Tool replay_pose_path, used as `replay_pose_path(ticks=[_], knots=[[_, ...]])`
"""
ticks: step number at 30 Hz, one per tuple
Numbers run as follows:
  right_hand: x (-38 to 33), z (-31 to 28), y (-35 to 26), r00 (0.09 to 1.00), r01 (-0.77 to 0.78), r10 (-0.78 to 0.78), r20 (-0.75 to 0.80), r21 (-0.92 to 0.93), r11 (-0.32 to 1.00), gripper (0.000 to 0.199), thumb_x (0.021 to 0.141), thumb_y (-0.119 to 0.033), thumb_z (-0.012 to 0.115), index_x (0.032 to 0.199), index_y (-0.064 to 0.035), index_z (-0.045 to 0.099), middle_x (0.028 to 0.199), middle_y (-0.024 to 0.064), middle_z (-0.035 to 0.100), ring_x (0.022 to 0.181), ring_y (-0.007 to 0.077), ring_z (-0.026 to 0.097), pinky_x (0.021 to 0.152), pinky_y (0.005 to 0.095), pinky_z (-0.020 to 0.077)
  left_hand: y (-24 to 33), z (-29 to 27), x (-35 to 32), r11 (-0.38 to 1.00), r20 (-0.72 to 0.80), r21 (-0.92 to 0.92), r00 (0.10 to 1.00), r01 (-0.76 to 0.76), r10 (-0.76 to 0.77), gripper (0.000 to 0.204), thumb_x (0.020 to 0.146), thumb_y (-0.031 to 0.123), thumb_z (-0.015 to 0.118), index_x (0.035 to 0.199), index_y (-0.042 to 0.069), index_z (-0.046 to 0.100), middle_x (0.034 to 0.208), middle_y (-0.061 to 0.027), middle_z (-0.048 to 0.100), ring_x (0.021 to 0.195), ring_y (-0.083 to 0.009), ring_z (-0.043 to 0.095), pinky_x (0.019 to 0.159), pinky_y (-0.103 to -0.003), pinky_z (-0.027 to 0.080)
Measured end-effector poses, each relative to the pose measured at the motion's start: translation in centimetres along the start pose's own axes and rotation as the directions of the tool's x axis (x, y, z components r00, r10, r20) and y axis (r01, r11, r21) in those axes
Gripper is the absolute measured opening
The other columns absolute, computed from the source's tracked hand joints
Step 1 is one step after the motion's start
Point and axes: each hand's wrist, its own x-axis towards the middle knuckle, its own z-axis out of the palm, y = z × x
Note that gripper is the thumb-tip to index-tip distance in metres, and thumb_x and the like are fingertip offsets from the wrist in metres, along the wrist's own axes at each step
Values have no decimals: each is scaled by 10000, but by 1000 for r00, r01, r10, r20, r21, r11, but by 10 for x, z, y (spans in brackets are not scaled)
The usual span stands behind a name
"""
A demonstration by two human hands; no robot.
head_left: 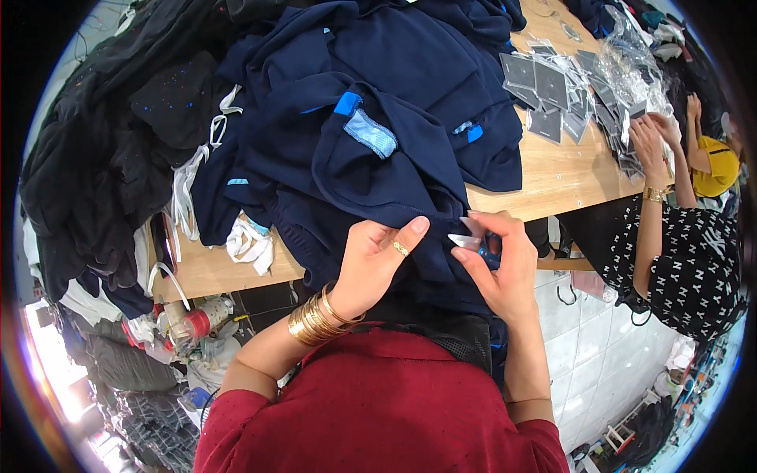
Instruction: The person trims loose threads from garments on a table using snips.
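Note:
Navy blue garments are heaped on the wooden table in front of me, with one edge drawn down toward my lap. That edge is pinched by my left hand, thumb on top of the fabric. My right hand is closed around small thread snips with pale blades and a bit of blue at the handle. The blades point left and sit close beside the cloth; whether they touch a thread is too small to tell. A light blue mesh patch shows inside the garment's folded opening.
Black clothes pile up at the left, beside bunched white strips. Grey square tags and clear plastic wrapping lie at the right of the table. A co-worker in a patterned black top handles tags there.

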Motion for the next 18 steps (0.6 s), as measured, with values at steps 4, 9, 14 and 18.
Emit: replay_pose_path(ticks=[4,9,14,18], knots=[[5,0,-3,993,116,-114,27,-121,986,384,648,-118,776,973,-20,597,748,81,592,606,177,548,534,261,412,3,2,-1,1000,2,0,1000,-2,2,177,897,157,577,862,-13,612,682,72,486,620,-14,368,535,-189,308],[8,-3,-4,990,143,-135,50,-221,965,352,678,-186,744,979,-67,606,701,38,556,613,210,541,542,310,411,5,4,1,990,7,116,997,-78,78,208,887,169,587,820,-26,610,640,44,503,605,-26,386,533,-206,339],[13,-4,-2,979,198,-179,99,-243,950,324,690,-203,729,966,-79,612,678,30,537,600,203,530,534,312,406,4,3,2,983,11,170,998,-64,63,216,886,175,588,813,-28,609,611,22,500,598,-30,393,526,-214,346],[12,-4,-1,980,186,-160,116,-255,949,317,695,-212,724,962,-82,613,675,26,537,597,199,529,533,310,406,4,4,3,981,10,182,998,-67,67,230,884,182,593,803,-32,607,595,23,490,593,-28,385,514,-216,339]])
